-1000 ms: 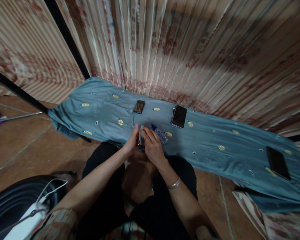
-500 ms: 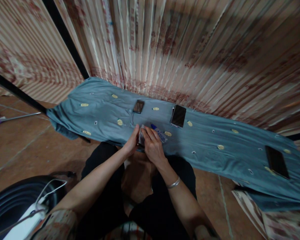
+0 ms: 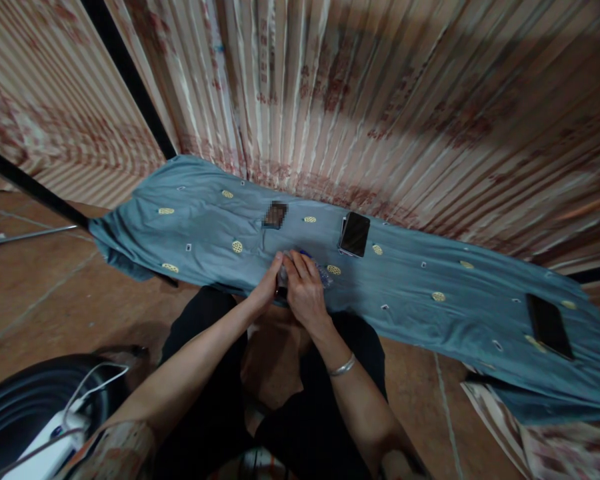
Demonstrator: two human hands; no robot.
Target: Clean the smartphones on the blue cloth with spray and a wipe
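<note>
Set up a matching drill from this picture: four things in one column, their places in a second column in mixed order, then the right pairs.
Things:
1. phone
2. second phone
3. bracelet
4. white cable

Places:
A. on the right wrist
B. far right end of the blue cloth
C. bottom left, over a black round thing
D. on the cloth, just beyond the right hand

Pairs: 1-D, 2-B, 3-A, 4-C
</note>
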